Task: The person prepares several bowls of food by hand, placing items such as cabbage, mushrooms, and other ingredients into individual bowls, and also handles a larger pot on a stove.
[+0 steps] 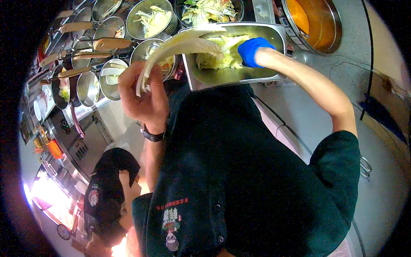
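My left hand, bare and with a watch at the wrist, grips one end of a long pale cabbage leaf. The leaf arches over the left rim of a rectangular steel pan. Inside the pan lie yellow-green leaf pieces. On these pieces rests my right hand, in a blue glove; its fingertips are hidden, so its hold cannot be told. A mesh strainer with cut leaves stands beyond my left hand.
Several wooden-handled mesh strainers with vegetables fill the left side. A black bowl of shredded leaves sits behind the pan. At the back right stands a large steel pot with orange contents. Another person is at lower left.
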`<state>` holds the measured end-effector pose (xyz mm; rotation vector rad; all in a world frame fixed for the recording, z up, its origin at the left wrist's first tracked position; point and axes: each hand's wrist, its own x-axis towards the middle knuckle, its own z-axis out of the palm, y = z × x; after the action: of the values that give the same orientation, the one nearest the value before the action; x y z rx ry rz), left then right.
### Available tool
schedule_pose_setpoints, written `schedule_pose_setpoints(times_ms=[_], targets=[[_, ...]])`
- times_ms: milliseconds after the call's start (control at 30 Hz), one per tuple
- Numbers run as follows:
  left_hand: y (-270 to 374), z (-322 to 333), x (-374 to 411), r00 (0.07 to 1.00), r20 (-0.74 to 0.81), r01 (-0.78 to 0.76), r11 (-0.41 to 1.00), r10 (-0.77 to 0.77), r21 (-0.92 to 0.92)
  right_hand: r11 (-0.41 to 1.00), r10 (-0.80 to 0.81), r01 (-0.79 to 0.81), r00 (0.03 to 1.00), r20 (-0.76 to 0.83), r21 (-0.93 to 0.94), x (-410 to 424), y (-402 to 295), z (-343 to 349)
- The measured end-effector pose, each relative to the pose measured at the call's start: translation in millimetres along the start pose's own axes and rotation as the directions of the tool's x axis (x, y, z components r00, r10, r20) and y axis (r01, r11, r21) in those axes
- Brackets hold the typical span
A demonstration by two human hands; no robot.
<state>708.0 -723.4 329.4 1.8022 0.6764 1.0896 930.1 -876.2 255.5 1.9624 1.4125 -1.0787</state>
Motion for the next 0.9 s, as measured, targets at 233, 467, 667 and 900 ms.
schedule_pose_setpoints(times_ms=[233, 467, 667, 900], targets=[[-1.8, -5.8, 3.7, 0.998, -0.059, -0.027, 0.999, 0.026, -0.017, 0.999, -0.037, 0.035, 0.993, -0.115, -0.026, 14.5, 10.3, 8.9], [1.0, -6.2, 1.0, 0.991, -0.115, 0.051, 0.992, -0.065, -0.115, 0.969, -0.208, 0.248, 0.842, -0.498, 0.014, 35.2, 0.6, 23.4], [2.2, -9.9, 1.7, 0.994, -0.098, 0.032, 0.996, -0.04, -0.08, 0.976, -0.205, 0.217, 0.851, -0.484, -0.032, 76.6, 9.5, 46.3], [13.1, -24.7, 2.2, 0.983, -0.161, 0.074, 0.991, -0.091, -0.108, 0.966, -0.246, 0.26, 0.9, -0.359, -0.011, 13.1, 7.0, 12.9]])
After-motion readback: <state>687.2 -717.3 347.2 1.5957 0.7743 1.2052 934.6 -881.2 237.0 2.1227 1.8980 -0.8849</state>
